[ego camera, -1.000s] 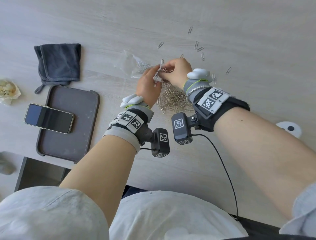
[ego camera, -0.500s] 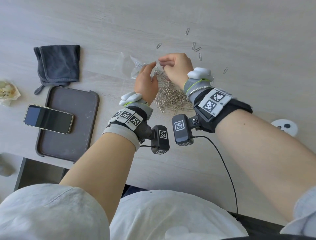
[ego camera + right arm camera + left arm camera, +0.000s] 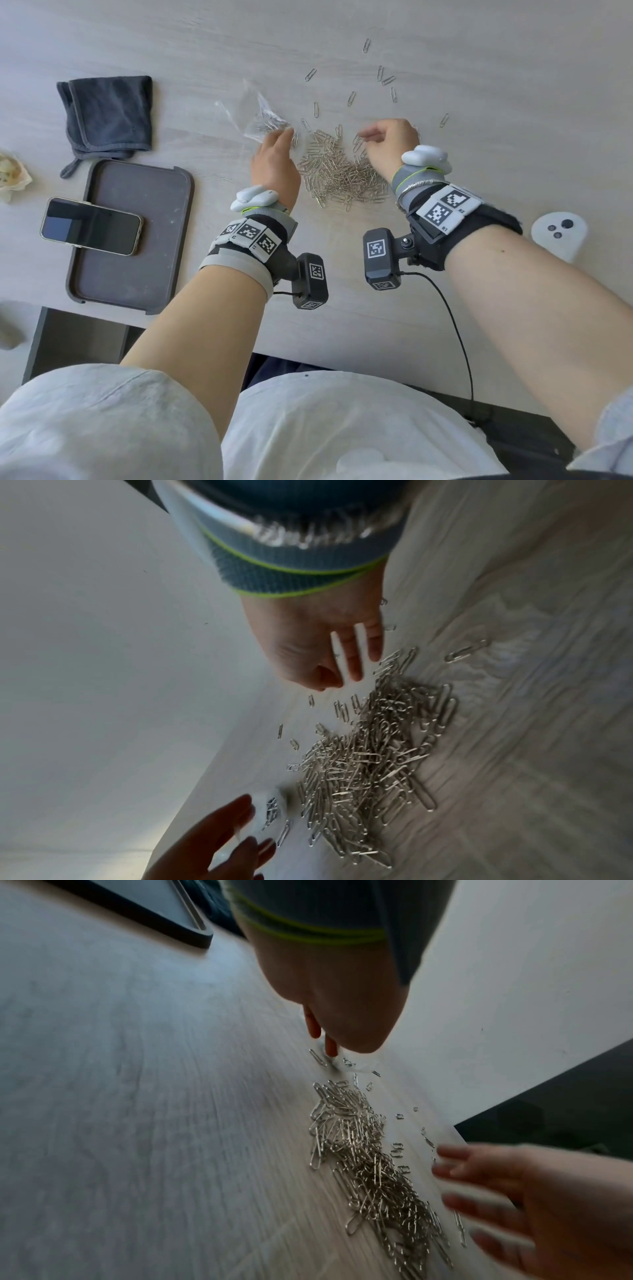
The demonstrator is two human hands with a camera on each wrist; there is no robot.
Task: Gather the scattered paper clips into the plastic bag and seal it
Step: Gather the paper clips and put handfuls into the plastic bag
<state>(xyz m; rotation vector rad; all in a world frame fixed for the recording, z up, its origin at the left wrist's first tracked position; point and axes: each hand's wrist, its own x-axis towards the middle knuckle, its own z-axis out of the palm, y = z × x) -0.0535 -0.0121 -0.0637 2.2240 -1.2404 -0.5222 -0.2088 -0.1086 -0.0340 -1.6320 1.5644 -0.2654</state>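
A heap of silver paper clips [image 3: 339,171] lies on the pale wood table between my hands, also seen in the wrist views [image 3: 369,1164] [image 3: 373,750]. Loose paper clips [image 3: 387,80] are scattered beyond it. The clear plastic bag [image 3: 260,116] lies crumpled to the heap's far left with a few clips inside [image 3: 270,810]. My left hand [image 3: 289,135] is at the bag's near edge, fingers [image 3: 322,1039] pointing down at the table and holding nothing that I can see. My right hand [image 3: 364,135] hovers over the heap's right side, its fingers [image 3: 356,658] spread and empty.
A dark folded towel [image 3: 106,116] lies at the far left. In front of it a dark tray [image 3: 137,274] carries a phone [image 3: 90,226]. A white button device [image 3: 558,236] sits at the right by my forearm. The table's front edge runs just before my body.
My hands were together at the bag's mouth and have parted. The right hand swung right over the heap and opened. The left hand dropped to the bag's edge.
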